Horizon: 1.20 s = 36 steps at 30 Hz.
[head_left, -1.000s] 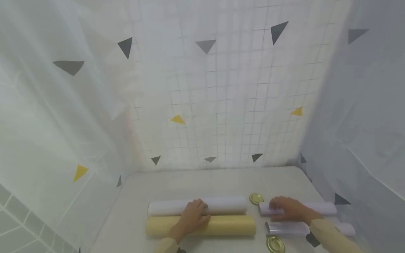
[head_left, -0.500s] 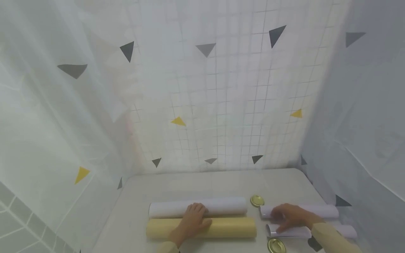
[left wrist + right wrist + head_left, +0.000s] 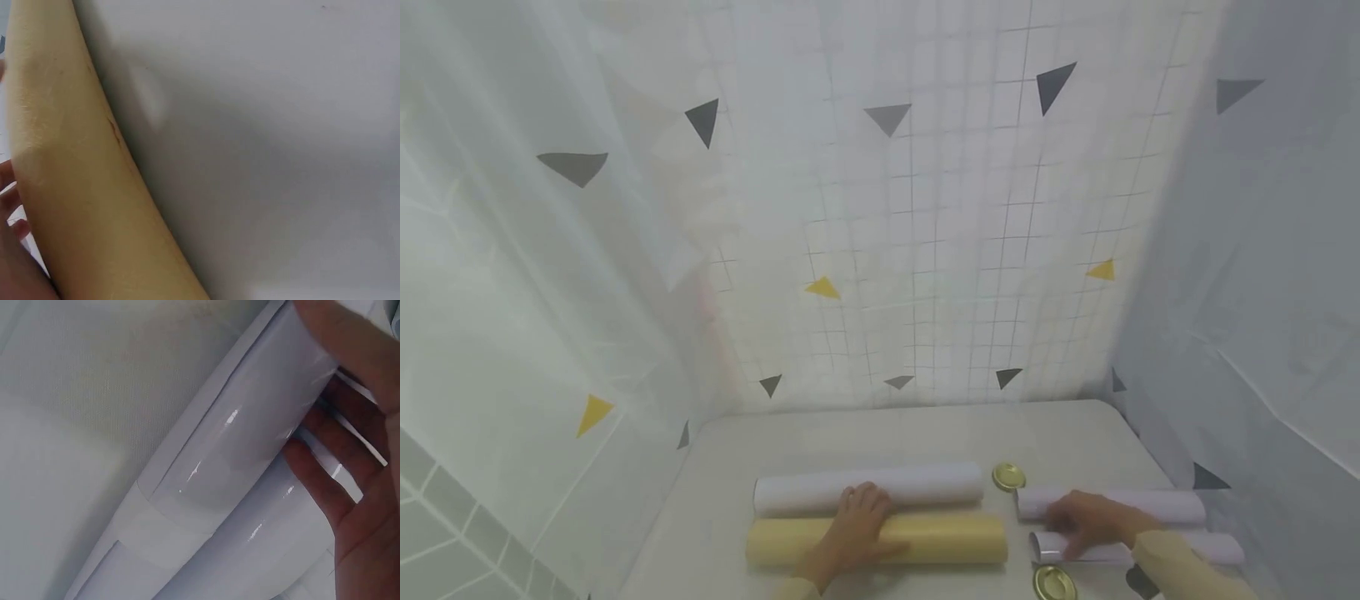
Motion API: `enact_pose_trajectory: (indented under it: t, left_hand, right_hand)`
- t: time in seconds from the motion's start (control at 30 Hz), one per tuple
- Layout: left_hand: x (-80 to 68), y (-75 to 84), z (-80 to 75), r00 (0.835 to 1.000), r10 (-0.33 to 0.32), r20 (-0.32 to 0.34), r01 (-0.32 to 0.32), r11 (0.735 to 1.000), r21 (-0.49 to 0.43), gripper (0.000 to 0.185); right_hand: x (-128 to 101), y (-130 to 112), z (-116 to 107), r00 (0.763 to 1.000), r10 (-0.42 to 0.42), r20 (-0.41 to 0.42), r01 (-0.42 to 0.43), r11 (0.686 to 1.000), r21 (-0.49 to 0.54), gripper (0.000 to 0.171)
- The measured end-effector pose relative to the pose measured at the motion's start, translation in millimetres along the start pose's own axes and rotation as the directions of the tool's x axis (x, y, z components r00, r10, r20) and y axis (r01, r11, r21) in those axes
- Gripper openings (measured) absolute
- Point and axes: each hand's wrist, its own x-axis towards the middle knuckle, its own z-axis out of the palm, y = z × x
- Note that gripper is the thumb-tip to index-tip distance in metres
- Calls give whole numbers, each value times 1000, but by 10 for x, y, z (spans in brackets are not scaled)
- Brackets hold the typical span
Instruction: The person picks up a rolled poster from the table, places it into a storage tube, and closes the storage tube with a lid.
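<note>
In the head view my left hand (image 3: 854,527) lies across the yellow roll (image 3: 955,539), its fingers reaching over to the front side of the long white roll (image 3: 925,485) behind. The left wrist view shows the yellow roll (image 3: 94,175) close up, with some fingers past its edge. My right hand (image 3: 1093,523) grips the nearer of two shorter glossy white rolls (image 3: 1217,547). Seen from the right wrist, the thumb lies over this banded roll (image 3: 231,431) and the fingers curl into the gap before the farther glossy white roll (image 3: 262,531).
A round gold-coloured lid (image 3: 1009,477) lies by the left end of the farther glossy roll (image 3: 1165,505). Another gold-coloured lid (image 3: 1055,583) sits at the front. All rest on a white table (image 3: 880,433) enclosed by pale sheeting (image 3: 895,250) with printed triangles.
My right hand has shifted from the farther short white roll toward the nearer one, its thumb coming down onto it. My left hand has stayed nearly in place.
</note>
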Motion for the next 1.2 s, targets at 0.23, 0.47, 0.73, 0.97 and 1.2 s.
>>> enact_pose_trajectory:
  t: [0.23, 0.47, 0.73, 0.97, 1.2]
  left_hand:
    - [-24, -9, -38, 999, 52, 10, -52, 999, -16, 68]
    - [-18, 16, -66, 990, -11, 138, 15, 999, -29, 72]
    - [-8, 44, -127, 987, -13, 162, 21, 999, -50, 70]
    - [3, 58, -205, 976, -25, 217, 43, 996, -81, 75]
    - [-15, 66, -223, 968, -26, 251, 58, 991, -120, 74]
  right_hand:
    - [67, -29, 11, 1000, -32, -2, 31, 999, -29, 25]
    - [102, -23, -16, 1000, -21, -15, 21, 999, -31, 30]
    - [189, -38, -22, 999, 28, -35, -29, 999, -29, 30]
    - [277, -133, -9, 999, 8, -49, -10, 1000, -28, 27]
    - [300, -188, 40, 997, 4, -78, -7, 999, -39, 33]
